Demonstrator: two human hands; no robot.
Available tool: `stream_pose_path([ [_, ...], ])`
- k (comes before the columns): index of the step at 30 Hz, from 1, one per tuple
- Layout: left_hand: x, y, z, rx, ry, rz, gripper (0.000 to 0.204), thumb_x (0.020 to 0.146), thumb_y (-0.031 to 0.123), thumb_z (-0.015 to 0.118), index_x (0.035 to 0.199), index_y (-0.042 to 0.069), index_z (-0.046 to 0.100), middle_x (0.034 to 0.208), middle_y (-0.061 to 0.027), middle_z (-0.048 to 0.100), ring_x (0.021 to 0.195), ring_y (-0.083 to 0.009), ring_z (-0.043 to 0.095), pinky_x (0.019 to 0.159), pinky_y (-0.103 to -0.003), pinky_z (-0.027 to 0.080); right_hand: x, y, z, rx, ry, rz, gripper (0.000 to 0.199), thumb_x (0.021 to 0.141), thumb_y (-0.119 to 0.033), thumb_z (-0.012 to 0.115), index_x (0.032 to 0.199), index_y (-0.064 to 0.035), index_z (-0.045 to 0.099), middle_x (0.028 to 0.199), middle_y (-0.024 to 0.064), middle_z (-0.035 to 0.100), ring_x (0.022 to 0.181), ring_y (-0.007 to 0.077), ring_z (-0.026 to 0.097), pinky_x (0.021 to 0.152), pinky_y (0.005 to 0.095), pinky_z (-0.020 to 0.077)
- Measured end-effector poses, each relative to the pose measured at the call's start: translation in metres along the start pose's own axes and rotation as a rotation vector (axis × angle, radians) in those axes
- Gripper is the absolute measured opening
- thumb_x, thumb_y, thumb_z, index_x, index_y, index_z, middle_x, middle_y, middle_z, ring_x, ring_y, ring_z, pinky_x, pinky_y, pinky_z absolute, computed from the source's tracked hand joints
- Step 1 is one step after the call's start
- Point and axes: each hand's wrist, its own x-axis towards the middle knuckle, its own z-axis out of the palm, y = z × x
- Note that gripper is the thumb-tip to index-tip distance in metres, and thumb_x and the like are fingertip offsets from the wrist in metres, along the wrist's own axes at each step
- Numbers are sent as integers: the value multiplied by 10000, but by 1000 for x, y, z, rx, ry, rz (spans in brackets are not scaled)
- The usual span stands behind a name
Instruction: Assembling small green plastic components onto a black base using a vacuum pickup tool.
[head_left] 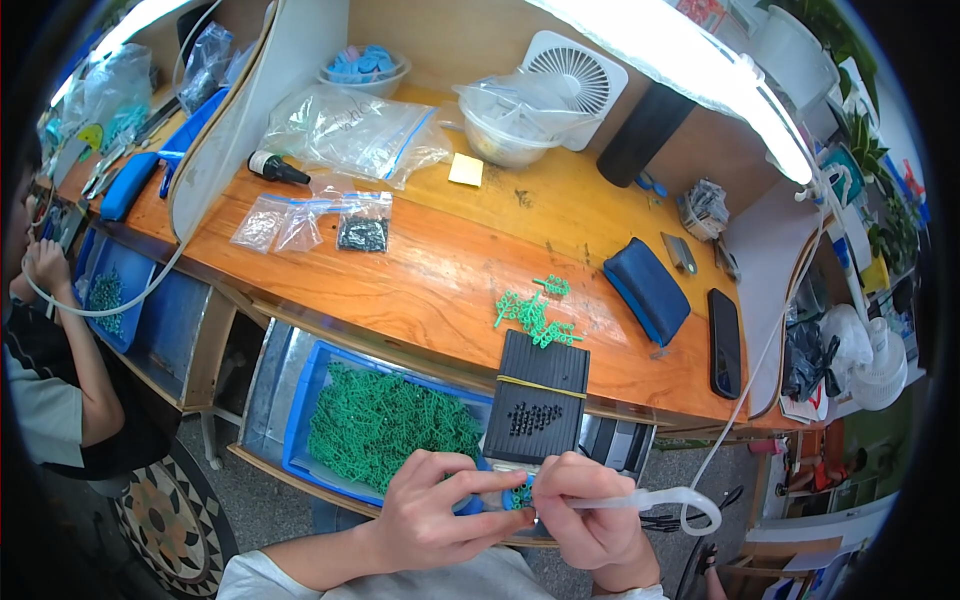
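Observation:
My left hand (430, 515) is closed, its thumb and fingertips pinching a small green plastic piece (521, 494) with blue beside it. Close against that piece, my right hand (590, 510) grips a pen-like tool with a translucent white hose (650, 498) that loops out to the right. The tool's tip is mostly hidden by my fingers. Just beyond both hands lies a black ridged tray (545, 365) with a yellow rubber band around it and several tiny black parts (535, 418) on it. Several green branched plastic pieces (530, 312) rest on the table past the tray.
A blue bin (300, 440) of green pieces (390, 425) sits in the open drawer. On the table are a blue pouch (647, 290), a phone (724, 343), plastic bags (345, 130), a dark bottle (278, 168) and a bowl (510, 135). Another person (60, 380) works at left.

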Motion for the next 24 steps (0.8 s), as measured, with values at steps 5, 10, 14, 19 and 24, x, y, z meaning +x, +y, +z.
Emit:
stream_pose_path([
  [5,-1,0,-1,-18,-9,4,253,645,244,848,893,264,798,1139,81,699,861,-170,570,672,-307,415,7,-3,3,-5,-46,-19,168,883,138,573,1030,56,569,748,140,592,613,205,546,574,328,450],
  [10,-3,-3,-1,-16,-15,3,264,639,241,842,898,253,797,1148,72,699,867,-175,571,677,-311,421,11,-3,3,-71,-108,-44,151,882,131,568,1009,50,578,734,127,591,592,226,548,563,326,454],
  [14,-1,-2,-2,-23,-26,14,262,636,239,840,895,251,796,1161,65,701,867,-178,572,677,-309,423,13,-8,0,-110,-137,-27,150,873,132,575,994,43,584,727,125,590,589,234,548,561,329,455],
  [19,-2,-3,0,-3,-5,8,249,642,245,849,885,258,795,1162,75,704,857,-172,570,670,-303,418,12,-4,-1,-71,-156,-46,145,872,132,574,983,40,589,748,130,594,606,228,560,565,318,457],
  [24,-1,1,3,17,9,9,222,667,266,865,876,275,792,1156,91,707,843,-157,566,661,-290,405,6,5,-5,-76,34,-78,157,892,127,564,1019,35,559,775,121,586,635,190,557,582,295,450],
])
